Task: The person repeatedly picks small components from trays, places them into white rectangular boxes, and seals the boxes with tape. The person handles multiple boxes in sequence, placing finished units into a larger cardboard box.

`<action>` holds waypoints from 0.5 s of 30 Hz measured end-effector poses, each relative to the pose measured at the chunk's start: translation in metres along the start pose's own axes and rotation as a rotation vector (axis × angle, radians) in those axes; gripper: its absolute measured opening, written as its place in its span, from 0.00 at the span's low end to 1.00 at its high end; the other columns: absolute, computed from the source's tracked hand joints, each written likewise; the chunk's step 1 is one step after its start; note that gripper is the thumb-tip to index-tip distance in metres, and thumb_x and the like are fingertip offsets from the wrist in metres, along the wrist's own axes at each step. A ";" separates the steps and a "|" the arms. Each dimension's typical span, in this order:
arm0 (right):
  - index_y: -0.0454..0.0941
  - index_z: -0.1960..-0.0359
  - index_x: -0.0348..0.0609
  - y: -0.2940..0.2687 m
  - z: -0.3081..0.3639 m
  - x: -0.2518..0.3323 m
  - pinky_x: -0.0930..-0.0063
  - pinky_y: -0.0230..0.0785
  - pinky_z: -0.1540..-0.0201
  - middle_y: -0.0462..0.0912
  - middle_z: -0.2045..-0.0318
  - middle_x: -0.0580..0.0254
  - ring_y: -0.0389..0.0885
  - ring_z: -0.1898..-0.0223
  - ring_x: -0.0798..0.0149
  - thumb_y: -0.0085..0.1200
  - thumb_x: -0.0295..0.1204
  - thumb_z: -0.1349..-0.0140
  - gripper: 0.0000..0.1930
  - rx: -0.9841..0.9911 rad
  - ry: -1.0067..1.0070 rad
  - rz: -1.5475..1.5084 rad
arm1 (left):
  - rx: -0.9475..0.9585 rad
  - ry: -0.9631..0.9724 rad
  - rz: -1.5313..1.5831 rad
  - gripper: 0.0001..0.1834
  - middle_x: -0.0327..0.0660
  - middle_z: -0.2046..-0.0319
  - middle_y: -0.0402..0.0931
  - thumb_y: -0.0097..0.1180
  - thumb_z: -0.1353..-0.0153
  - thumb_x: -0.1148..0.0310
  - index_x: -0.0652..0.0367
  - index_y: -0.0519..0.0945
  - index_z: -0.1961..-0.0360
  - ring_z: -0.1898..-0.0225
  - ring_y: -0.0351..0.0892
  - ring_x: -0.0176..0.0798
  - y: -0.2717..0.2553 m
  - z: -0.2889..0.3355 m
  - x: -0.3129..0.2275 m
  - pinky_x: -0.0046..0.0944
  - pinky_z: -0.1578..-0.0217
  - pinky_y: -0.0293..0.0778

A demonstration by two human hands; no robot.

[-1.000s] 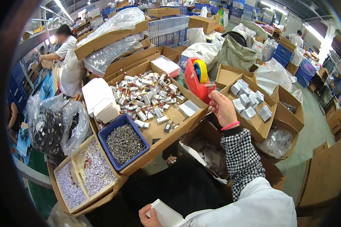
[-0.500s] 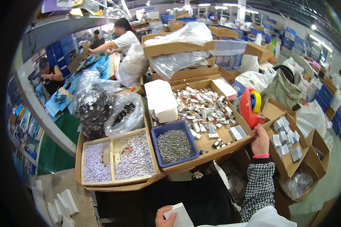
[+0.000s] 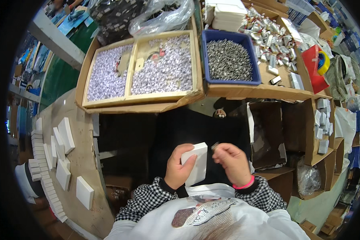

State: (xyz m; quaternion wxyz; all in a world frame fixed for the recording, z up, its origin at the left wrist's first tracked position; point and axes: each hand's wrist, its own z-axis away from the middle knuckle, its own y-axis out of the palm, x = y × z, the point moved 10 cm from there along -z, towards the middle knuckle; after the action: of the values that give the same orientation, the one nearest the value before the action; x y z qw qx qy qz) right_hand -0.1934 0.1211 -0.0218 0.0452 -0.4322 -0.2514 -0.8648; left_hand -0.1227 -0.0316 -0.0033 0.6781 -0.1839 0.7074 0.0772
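Left hand (image 3: pixel 179 167): curled around the held box, thumb across its face.
Held box (image 3: pixel 197 165): white, flat, tilted above the lap.
Right hand (image 3: pixel 233 163): fingertips pinched on a small strip (image 3: pixel 215 145), near the held box, apart from it.
Boxes set down: a curved row (image 3: pixel 48 182) and several loose boxes (image 3: pixel 66 136) on the counter (image 3: pixel 96 196); whether they are finished, cannot tell.
Held box's state: seemingly unfinished, strip not yet on it.

Downward fisheye view from head height
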 end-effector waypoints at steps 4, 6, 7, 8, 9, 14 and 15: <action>0.76 0.56 0.35 0.038 0.002 -0.017 0.83 0.66 0.60 0.79 0.68 0.66 0.73 0.67 0.75 0.54 0.27 0.37 0.10 0.063 -0.026 -0.241 | 0.034 0.004 -0.059 0.18 0.44 0.51 0.71 0.54 0.43 0.81 0.58 0.70 0.51 0.55 0.73 0.35 -0.002 -0.002 -0.010 0.33 0.55 0.71; 0.74 0.53 0.35 0.042 0.001 -0.019 0.82 0.66 0.60 0.79 0.68 0.65 0.73 0.68 0.75 0.54 0.27 0.37 0.13 0.045 -0.020 -0.242 | 0.026 0.011 -0.096 0.19 0.45 0.52 0.71 0.54 0.44 0.81 0.58 0.69 0.51 0.54 0.73 0.36 -0.003 -0.003 -0.015 0.34 0.54 0.71; 0.73 0.52 0.34 0.042 0.000 -0.019 0.82 0.66 0.60 0.79 0.68 0.65 0.73 0.68 0.75 0.54 0.27 0.37 0.14 0.023 -0.014 -0.247 | 0.020 0.022 -0.120 0.19 0.45 0.52 0.71 0.54 0.44 0.81 0.59 0.69 0.51 0.54 0.73 0.37 -0.003 -0.003 -0.017 0.34 0.54 0.71; 0.71 0.49 0.35 0.044 0.000 -0.016 0.82 0.67 0.61 0.79 0.68 0.64 0.73 0.68 0.75 0.54 0.27 0.37 0.16 0.034 -0.041 -0.248 | 0.024 0.002 -0.107 0.19 0.45 0.52 0.71 0.54 0.44 0.81 0.59 0.69 0.51 0.54 0.73 0.37 -0.004 -0.002 -0.016 0.35 0.54 0.71; 0.69 0.47 0.35 0.044 0.000 -0.014 0.82 0.67 0.61 0.79 0.68 0.63 0.74 0.68 0.75 0.54 0.27 0.37 0.18 0.035 -0.063 -0.248 | 0.026 -0.016 -0.100 0.19 0.46 0.52 0.71 0.54 0.45 0.81 0.59 0.69 0.51 0.54 0.73 0.38 -0.004 -0.001 -0.014 0.35 0.54 0.71; 0.62 0.43 0.38 0.044 0.000 -0.018 0.81 0.69 0.63 0.80 0.69 0.60 0.76 0.69 0.73 0.53 0.26 0.37 0.22 0.029 -0.019 -0.221 | 0.009 -0.003 -0.102 0.20 0.49 0.55 0.73 0.56 0.46 0.78 0.60 0.69 0.51 0.54 0.76 0.47 -0.005 0.002 -0.017 0.39 0.53 0.71; 0.62 0.44 0.38 0.044 0.001 -0.017 0.81 0.70 0.63 0.80 0.69 0.60 0.77 0.69 0.73 0.54 0.25 0.37 0.21 0.027 -0.030 -0.230 | 0.012 -0.021 -0.090 0.20 0.49 0.55 0.73 0.56 0.46 0.78 0.60 0.69 0.51 0.55 0.76 0.47 -0.005 0.002 -0.016 0.39 0.54 0.72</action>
State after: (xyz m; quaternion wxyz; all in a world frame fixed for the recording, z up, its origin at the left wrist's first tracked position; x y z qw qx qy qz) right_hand -0.1693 0.0807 -0.0171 -0.0522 -0.4126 -0.3118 -0.8543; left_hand -0.1190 -0.0332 0.0133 0.6893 -0.2107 0.6917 0.0441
